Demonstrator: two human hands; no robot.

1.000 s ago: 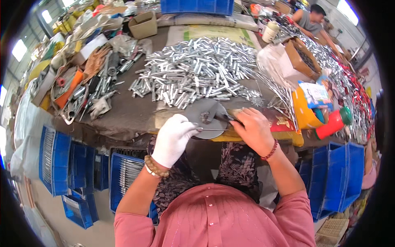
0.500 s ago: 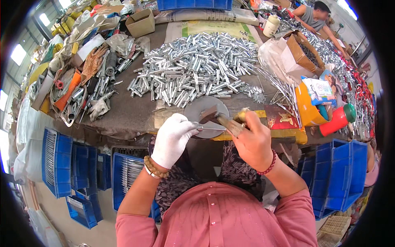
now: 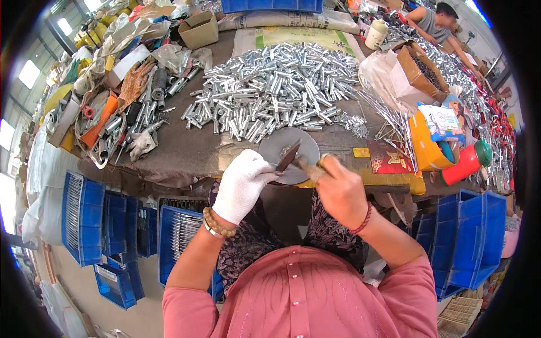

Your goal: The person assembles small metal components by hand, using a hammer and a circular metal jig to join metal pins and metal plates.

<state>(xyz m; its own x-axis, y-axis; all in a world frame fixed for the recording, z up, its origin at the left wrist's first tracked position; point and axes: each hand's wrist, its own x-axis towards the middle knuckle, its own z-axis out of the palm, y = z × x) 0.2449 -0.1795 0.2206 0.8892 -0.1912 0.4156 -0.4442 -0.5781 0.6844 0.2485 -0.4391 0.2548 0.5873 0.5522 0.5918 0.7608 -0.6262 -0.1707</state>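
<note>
My left hand (image 3: 243,183), in a white glove, is closed in a pinch above the near edge of a round grey metal disc (image 3: 273,145). Between its fingertips is a thin metal rod (image 3: 279,173), of which only a short end shows. My bare right hand (image 3: 341,188) is wrapped round the handle of what looks like a hammer, smeared by motion. The dark, blocky hammer head (image 3: 288,156) hangs tilted over the disc, close to my left fingertips. Beyond the disc lies a large heap of short silvery metal tubes (image 3: 276,90).
Tools, springs and an orange-brown glove (image 3: 135,81) crowd the left. Long thin rods (image 3: 389,127), an open carton (image 3: 420,73) and a red canister (image 3: 465,163) stand right. Blue bins (image 3: 81,219) flank my legs. Another person (image 3: 431,25) works at the far right.
The hammer head has swung to a steeper tilt, and my right hand has shifted slightly right and down. The rod, seen lengthwise before, is now mostly hidden. The whole view has shifted slightly.
</note>
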